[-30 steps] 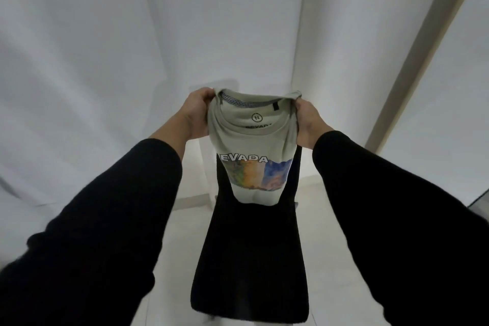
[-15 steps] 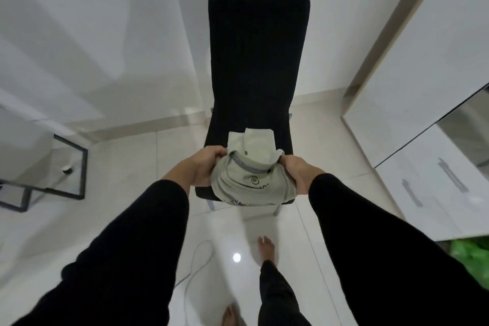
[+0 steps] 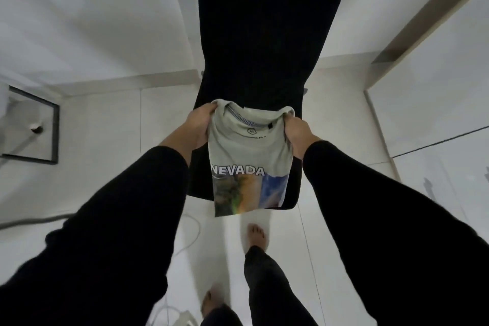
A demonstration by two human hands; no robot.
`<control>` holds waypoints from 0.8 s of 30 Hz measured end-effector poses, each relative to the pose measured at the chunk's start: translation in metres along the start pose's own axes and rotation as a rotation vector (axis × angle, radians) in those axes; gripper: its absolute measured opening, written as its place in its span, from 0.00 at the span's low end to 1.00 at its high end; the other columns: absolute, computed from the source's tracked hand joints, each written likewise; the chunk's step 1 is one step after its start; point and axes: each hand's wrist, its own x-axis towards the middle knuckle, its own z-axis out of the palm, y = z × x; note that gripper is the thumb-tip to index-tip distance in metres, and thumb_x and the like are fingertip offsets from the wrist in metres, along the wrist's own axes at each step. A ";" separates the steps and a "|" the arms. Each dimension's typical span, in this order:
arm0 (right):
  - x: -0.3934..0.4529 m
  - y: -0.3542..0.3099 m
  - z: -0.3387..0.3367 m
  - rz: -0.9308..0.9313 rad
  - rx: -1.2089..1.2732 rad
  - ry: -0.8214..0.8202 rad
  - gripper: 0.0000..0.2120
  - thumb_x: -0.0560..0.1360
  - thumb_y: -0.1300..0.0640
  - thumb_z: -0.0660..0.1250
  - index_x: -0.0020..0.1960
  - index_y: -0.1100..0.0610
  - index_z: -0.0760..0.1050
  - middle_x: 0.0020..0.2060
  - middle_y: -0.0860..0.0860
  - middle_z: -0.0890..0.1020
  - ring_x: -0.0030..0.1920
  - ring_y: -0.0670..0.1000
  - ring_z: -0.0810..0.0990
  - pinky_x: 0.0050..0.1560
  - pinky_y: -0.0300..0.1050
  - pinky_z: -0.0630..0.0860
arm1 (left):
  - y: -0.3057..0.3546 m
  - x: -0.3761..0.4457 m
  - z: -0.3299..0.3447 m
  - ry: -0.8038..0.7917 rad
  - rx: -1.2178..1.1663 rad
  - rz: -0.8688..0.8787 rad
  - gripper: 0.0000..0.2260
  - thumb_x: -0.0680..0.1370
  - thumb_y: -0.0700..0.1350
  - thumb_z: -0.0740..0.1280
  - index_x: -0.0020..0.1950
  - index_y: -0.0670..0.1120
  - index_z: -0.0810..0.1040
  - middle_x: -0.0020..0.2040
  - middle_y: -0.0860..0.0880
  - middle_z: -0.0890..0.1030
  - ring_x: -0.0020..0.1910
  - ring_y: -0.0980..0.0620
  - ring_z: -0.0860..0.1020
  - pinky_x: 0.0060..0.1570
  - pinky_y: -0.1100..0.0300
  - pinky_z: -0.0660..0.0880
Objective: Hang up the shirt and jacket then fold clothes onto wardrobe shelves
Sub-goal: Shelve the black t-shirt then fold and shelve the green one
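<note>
While both hands hold it up, the t-shirt (image 3: 250, 164) hangs folded in front of the black chair (image 3: 264, 61), collar end at 12 o'clock, printed hem end dropping toward 6 o'clock, so its long axis runs straight away from the body. Chair seat lies directly under and behind the cloth, looks like the likely surface for the next fold. Wardrobe (image 3: 436, 87) sits off at 2 to 3 o'clock, only a white panel edge showing, shelves not visible. Left hand (image 3: 197, 127) pinches the collar corner at 10 o'clock, fingers closed on fabric. Right hand (image 3: 297, 135) grips the opposite corner at 2 o'clock, fist closed. Both about equally near. Sleeves tucked behind, hidden. Chair top cut off. Bare feet blurred at bottom.
</note>
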 end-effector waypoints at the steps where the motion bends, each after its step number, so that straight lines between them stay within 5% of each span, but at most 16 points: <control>1: 0.021 -0.004 0.004 -0.005 -0.003 0.024 0.23 0.80 0.45 0.53 0.64 0.62 0.71 0.57 0.58 0.78 0.57 0.57 0.77 0.64 0.54 0.72 | 0.000 0.022 0.004 0.035 0.006 0.009 0.10 0.80 0.45 0.60 0.45 0.42 0.79 0.49 0.42 0.81 0.48 0.45 0.80 0.50 0.53 0.77; 4: 0.075 -0.005 0.017 0.009 -0.013 0.031 0.22 0.80 0.47 0.54 0.69 0.58 0.64 0.53 0.54 0.76 0.51 0.54 0.76 0.57 0.52 0.74 | -0.011 0.087 0.010 0.161 0.115 0.059 0.10 0.80 0.45 0.59 0.47 0.41 0.77 0.48 0.42 0.79 0.53 0.42 0.78 0.57 0.48 0.74; 6: 0.106 0.008 0.024 0.042 -0.095 0.015 0.27 0.79 0.46 0.57 0.73 0.56 0.58 0.59 0.52 0.73 0.55 0.55 0.75 0.54 0.50 0.73 | -0.032 0.121 0.007 0.208 0.266 0.052 0.18 0.80 0.50 0.59 0.66 0.43 0.68 0.59 0.40 0.76 0.59 0.40 0.75 0.60 0.49 0.74; 8: 0.127 0.025 0.029 0.059 -0.233 0.012 0.32 0.78 0.46 0.60 0.75 0.60 0.54 0.63 0.55 0.71 0.63 0.58 0.72 0.56 0.48 0.71 | -0.061 0.136 0.002 0.262 0.460 -0.006 0.28 0.79 0.54 0.60 0.75 0.46 0.56 0.67 0.40 0.71 0.64 0.40 0.72 0.61 0.51 0.71; 12: 0.145 0.051 0.033 0.086 -0.358 0.083 0.33 0.72 0.42 0.66 0.69 0.62 0.66 0.61 0.57 0.76 0.58 0.59 0.77 0.54 0.50 0.77 | -0.101 0.142 -0.006 0.405 0.646 0.102 0.31 0.75 0.51 0.67 0.73 0.41 0.61 0.68 0.43 0.70 0.66 0.46 0.71 0.61 0.58 0.69; 16: 0.148 0.051 0.034 0.097 -0.311 0.052 0.34 0.67 0.40 0.72 0.64 0.61 0.73 0.54 0.55 0.81 0.51 0.56 0.81 0.49 0.47 0.80 | -0.114 0.133 -0.010 0.460 0.774 0.157 0.28 0.72 0.54 0.70 0.65 0.40 0.68 0.60 0.44 0.75 0.59 0.47 0.75 0.49 0.62 0.68; 19: 0.144 0.053 0.041 0.135 -0.229 -0.006 0.42 0.59 0.39 0.77 0.64 0.63 0.71 0.54 0.53 0.81 0.50 0.55 0.81 0.52 0.50 0.80 | -0.124 0.118 -0.007 0.461 0.884 0.140 0.25 0.72 0.57 0.70 0.59 0.40 0.71 0.56 0.43 0.78 0.56 0.44 0.77 0.47 0.58 0.70; 24: 0.125 0.069 0.065 0.194 -0.038 -0.164 0.31 0.63 0.49 0.79 0.60 0.63 0.75 0.53 0.53 0.82 0.50 0.54 0.82 0.56 0.50 0.79 | -0.169 0.076 -0.007 0.395 1.000 -0.004 0.31 0.69 0.66 0.67 0.60 0.44 0.67 0.56 0.42 0.77 0.56 0.40 0.77 0.52 0.51 0.74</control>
